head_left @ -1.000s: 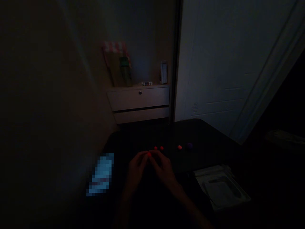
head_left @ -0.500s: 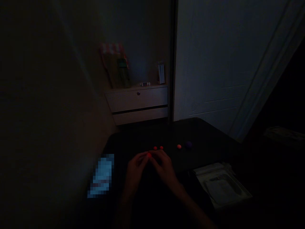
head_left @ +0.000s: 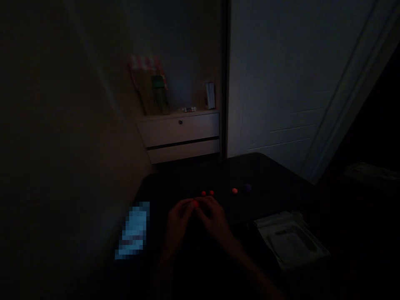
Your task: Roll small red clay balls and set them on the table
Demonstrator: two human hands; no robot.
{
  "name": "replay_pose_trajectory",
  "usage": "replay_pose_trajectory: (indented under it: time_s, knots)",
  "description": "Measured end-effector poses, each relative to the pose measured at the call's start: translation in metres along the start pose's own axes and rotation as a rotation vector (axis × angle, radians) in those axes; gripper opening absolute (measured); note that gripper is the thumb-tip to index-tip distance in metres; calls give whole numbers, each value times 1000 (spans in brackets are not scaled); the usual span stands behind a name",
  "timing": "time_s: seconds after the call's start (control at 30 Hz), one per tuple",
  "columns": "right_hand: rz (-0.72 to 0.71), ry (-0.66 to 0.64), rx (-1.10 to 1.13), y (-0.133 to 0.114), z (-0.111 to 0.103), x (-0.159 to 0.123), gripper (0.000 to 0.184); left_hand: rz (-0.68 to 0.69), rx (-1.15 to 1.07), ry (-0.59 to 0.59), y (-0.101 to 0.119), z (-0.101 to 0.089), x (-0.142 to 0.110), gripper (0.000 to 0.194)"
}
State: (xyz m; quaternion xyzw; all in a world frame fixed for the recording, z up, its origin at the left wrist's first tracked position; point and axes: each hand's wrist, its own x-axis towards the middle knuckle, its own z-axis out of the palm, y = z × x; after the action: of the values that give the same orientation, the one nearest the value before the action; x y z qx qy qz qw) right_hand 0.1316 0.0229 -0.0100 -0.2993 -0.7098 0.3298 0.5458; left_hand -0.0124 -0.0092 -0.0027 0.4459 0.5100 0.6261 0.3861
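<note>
The small red ball (head_left: 196,203) sits just below the centre of the frame, right where the fingertips of the left hand (head_left: 177,217) and the right hand (head_left: 213,214) meet, so neither hand is clearly nearer: it lies between them, touching both. Each hand looks closed on it in a light pinch, thumb and forefinger curled in from its own side, though the dark hides how firmly they press. The ball looks round, and at this size and in this gloom I cannot make out any long axis. The relation that matters most, as I judge it, is this meeting point at the tips, with the two hands angled inward like a roof over the near part of the black table (head_left: 259,171). Just beyond the fingers, slightly up and to the right in the frame, a left red bead (head_left: 203,193) and a right red bead (head_left: 211,193) lie close together, apart from both hands. Farther to the right are a pink ball (head_left: 234,191) and, just beside it, a larger purple ball (head_left: 248,188), both nearer the right hand than the left.
</note>
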Motion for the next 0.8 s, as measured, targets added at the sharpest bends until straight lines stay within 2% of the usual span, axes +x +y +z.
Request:
replay_pose_trajectory:
  time_s: [0.33,0.57,0.8]
  knots:
    - [4,-24,-6,-2,-1,0,16,-13,30,27,3,1,0,33]
    - [-46,-62,-62,-6,-2,-3,15,-23,14,25,2,0,0,30]
    - [-19,-24,-75,-5,0,-3,11,-68,-26,-6,1,-1,-2,28]
